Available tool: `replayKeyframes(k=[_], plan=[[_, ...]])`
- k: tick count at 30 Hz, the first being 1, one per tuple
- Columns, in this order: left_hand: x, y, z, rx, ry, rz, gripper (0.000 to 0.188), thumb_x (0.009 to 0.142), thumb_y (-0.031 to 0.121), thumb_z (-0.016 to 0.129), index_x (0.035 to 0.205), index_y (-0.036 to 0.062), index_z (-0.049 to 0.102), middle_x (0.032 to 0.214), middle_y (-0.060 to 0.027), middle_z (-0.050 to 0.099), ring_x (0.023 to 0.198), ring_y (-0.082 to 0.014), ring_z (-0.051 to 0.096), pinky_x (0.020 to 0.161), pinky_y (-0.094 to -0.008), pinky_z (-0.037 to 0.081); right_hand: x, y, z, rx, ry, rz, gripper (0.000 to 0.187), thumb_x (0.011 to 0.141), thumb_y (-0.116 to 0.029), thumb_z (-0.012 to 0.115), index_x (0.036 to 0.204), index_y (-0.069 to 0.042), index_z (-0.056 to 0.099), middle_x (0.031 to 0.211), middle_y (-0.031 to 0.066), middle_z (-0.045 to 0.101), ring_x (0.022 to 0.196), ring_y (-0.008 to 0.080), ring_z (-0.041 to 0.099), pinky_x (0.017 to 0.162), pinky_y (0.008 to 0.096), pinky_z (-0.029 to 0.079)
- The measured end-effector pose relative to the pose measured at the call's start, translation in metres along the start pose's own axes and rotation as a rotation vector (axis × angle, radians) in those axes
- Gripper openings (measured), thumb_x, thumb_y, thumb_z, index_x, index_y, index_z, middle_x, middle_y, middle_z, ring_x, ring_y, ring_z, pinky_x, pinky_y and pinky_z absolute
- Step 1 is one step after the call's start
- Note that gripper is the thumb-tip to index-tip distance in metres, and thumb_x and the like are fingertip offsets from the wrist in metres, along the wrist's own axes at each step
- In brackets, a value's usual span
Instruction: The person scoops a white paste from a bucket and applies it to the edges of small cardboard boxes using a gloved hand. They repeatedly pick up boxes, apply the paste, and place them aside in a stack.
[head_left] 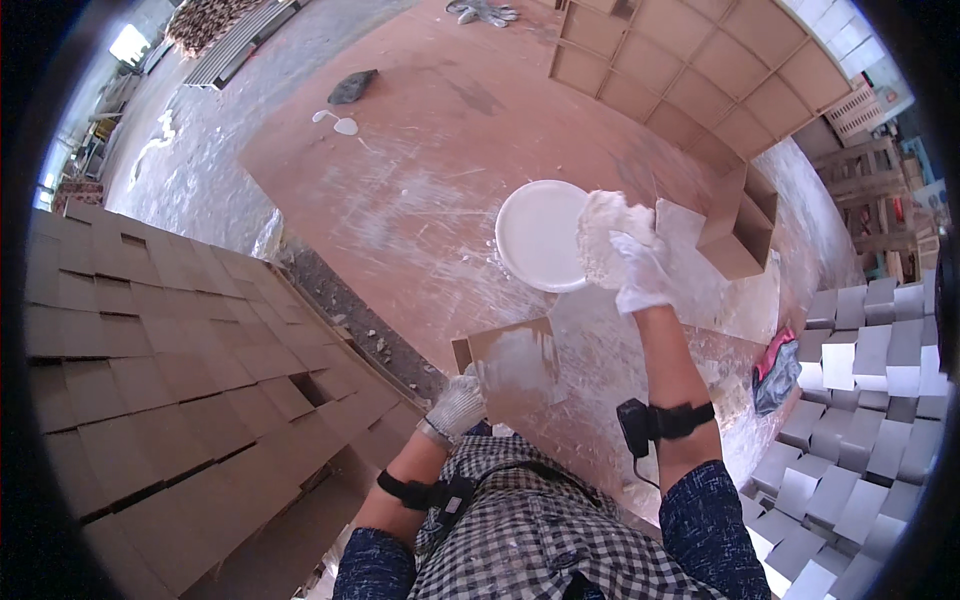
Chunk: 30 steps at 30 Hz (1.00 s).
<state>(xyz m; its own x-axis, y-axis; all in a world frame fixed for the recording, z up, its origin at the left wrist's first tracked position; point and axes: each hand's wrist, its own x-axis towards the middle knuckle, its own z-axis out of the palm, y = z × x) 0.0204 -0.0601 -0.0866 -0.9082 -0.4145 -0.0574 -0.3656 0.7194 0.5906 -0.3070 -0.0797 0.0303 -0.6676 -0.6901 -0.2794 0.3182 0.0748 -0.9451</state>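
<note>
My left hand (457, 405), in a knitted white glove, is closed on the left side of a small cardboard box (517, 385). A wet whitish smear covers part of the box's upper face. In my right hand (640, 272), also in a white glove, is a ragged off-white pad (604, 240), gripped at its near right side. The pad overlaps the right edge of a round white tub (501, 238); whether it touches the rim I cannot tell. White liquid (545, 235) shows inside the tub.
Another open cardboard box (735, 225) stands right of the tub on the reddish, white-streaked board (400, 220). A cardboard stack (700, 65) is at the far right. Boxes pile up at left (160, 350) and right (850, 420). A dark lump (352, 87) and grey gloves (482, 12) lie farther off.
</note>
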Motion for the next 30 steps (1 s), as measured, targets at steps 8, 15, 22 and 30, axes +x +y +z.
replayKeyframes(k=[8,15,22,30], plan=[[-0.003,-0.004,0.024,-0.135,0.086,-0.164,0.034,0.081,0.022,0.055,0.105,-0.0004,0.056,0.096,-0.0217,0.055,0.076,-0.0347,0.062,0.062,-0.0413,0.051,0.049,0.051,0.023,-0.126,-0.209,-0.080,0.038,0.086,-0.007,0.053,0.122,0.001,0.046,0.119,0.0133,0.052,0.105,0.0217,0.055,0.089,0.0295,0.046],[0.003,0.008,0.001,-0.232,0.070,-0.093,0.036,0.080,0.022,0.055,0.109,0.0003,0.056,0.098,-0.0224,0.053,0.081,-0.0347,0.060,0.066,-0.0435,0.050,0.041,0.030,0.029,0.211,-0.202,-0.054,0.026,0.084,-0.005,0.053,0.109,0.002,0.055,0.104,0.0115,0.058,0.094,0.0213,0.059,0.082,0.0276,0.048],[0.006,0.011,0.001,-0.241,0.091,-0.158,0.036,0.078,0.022,0.057,0.107,0.0019,0.057,0.098,-0.0216,0.054,0.081,-0.0345,0.060,0.066,-0.0431,0.049,-0.002,0.014,0.023,-0.417,-0.108,-0.206,0.033,0.078,-0.010,0.058,0.109,-0.001,0.061,0.094,0.0206,0.065,0.088,0.0293,0.064,0.077,0.0331,0.050],[0.016,0.001,0.002,0.003,0.171,0.067,0.044,0.077,0.023,0.060,0.116,0.0045,0.055,0.114,-0.0215,0.052,0.094,-0.0361,0.057,0.073,-0.0414,0.050,-0.055,-0.014,0.014,-1.039,-0.397,-0.338,0.034,0.075,-0.015,0.057,0.109,-0.008,0.064,0.099,0.0221,0.063,0.094,0.0306,0.063,0.082,0.0358,0.049]])
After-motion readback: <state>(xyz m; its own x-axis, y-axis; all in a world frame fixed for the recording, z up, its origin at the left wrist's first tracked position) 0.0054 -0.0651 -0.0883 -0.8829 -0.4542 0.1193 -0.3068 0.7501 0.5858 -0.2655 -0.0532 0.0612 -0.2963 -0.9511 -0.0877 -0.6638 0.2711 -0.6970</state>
